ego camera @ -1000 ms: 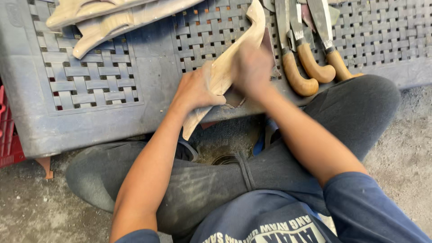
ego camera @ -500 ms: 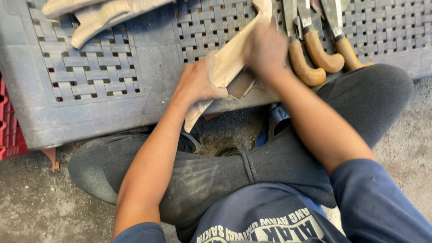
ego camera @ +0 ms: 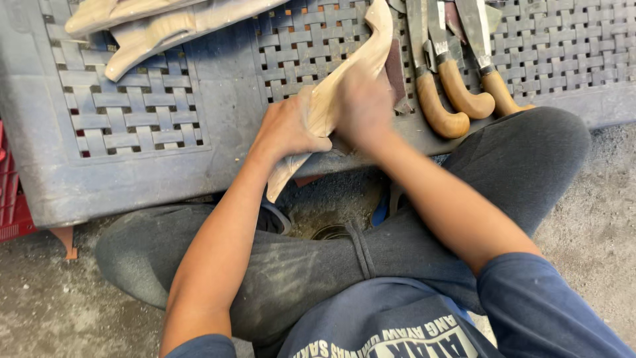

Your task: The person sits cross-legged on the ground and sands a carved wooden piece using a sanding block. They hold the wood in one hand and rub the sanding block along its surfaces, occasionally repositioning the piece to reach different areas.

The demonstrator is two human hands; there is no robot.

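Nearest of all, the person sits cross-legged on the ground in dark grey trousers (ego camera: 318, 265), both bare forearms reaching forward over the knees. Just beyond the knees, the left hand (ego camera: 286, 129) is closed around the lower half of a long pale carved wooden piece (ego camera: 334, 99), thumb across its face, pinning it against the near edge of an overturned grey plastic crate (ego camera: 132, 179). The piece slants from below the left hand, where its pointed end hangs over the crate edge, up and away past the right hand to a curved tip. The right hand (ego camera: 363, 106) lies on the upper part of the same piece, blurred; it presses on the wood, and whether it holds something small between the fingers cannot be told. Just to the right of that hand, three knives with curved tan wooden handles (ego camera: 457, 99) lie side by side on the crate's woven top, blades pointing away. Farther off, up and left of the left hand, more pale carved wooden pieces (ego camera: 152, 26) rest on the crate. Left of everything, a red crate (ego camera: 12, 205) shows at the edge.
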